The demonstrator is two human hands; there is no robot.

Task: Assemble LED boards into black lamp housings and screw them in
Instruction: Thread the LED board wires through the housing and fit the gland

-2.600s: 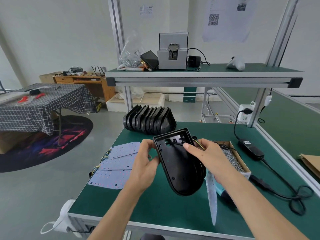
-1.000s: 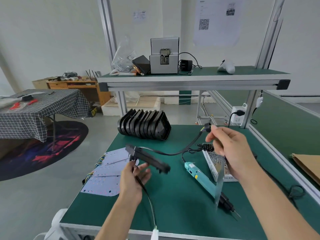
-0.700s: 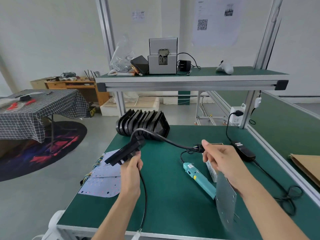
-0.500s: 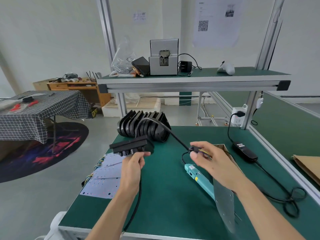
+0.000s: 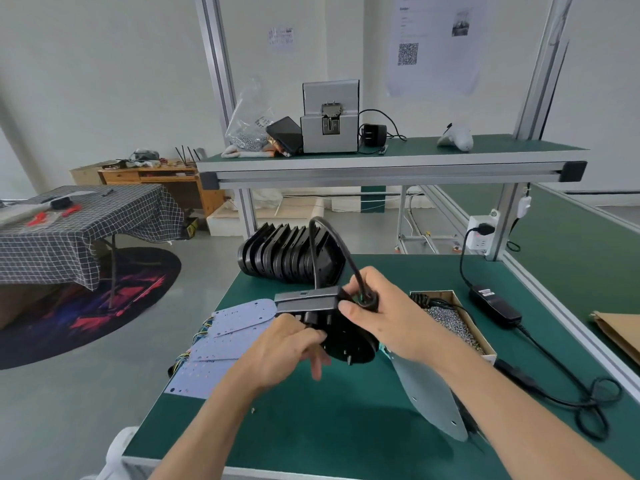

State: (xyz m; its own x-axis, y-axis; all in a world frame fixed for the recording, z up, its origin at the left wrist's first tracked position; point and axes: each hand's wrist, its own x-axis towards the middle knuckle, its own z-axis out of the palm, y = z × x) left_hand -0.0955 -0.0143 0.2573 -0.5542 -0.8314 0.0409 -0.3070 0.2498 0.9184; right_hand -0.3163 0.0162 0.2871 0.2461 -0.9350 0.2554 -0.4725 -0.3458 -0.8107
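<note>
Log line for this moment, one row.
left hand: holds black housing | right hand: pinches cable at housing | LED board: hanging under right hand

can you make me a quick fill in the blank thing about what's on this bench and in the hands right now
1. The right hand pinches a black ____ that loops up over the lamp housing.
2. The spare black housings stand in a row at the ____ edge of the green bench.
3. The cardboard box of screws lies to the ____ of both hands.
4. The pale LED boards lie flat beside the ____ hand.

Missing words: cable; far; right; left
</note>
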